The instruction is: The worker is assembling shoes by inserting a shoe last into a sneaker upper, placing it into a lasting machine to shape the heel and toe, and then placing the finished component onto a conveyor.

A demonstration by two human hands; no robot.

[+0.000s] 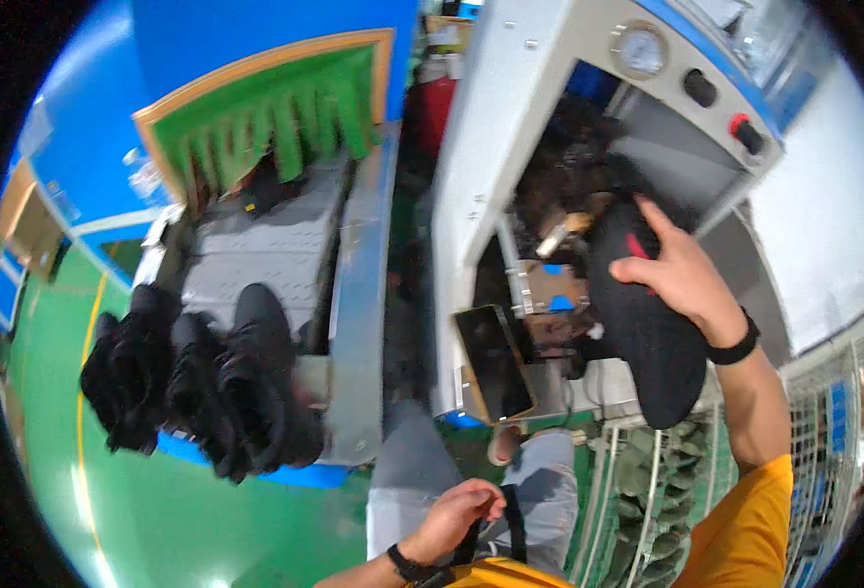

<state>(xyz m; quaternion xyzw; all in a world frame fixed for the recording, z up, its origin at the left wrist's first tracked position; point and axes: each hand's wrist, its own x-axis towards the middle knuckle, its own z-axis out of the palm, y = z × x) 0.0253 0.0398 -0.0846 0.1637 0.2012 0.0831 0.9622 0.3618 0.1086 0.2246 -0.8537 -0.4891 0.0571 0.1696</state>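
We press a black fabric shoe upper (648,333) against the open front of a grey-and-blue press machine (510,127), our right hand (682,274) spread over its upper end, fingers splayed and clasping the cloth rather than closed around it. The shoe hangs lengthwise beside the machine's metal fixture (545,289), its lower end well below the opening. Our left hand (461,514) rests low by the waist, curled shut around a black strap (515,524). We judge the step to be seating the shoe on the fixture inside the machine; the next move seems to call for a steady push and careful lining-up with the metal parts, which the shoe partly hides. A dark flat panel (496,363) leans at the machine's lower front, and a round gauge (640,49), a black knob (701,88) and a red button (741,125) sit along its top. To our left a grey conveyor belt (265,245) carries a row of finished black shoes (197,377) out from under green fringe curtains (275,122). The floor (158,510) is green with a yellow line, the walls blue.
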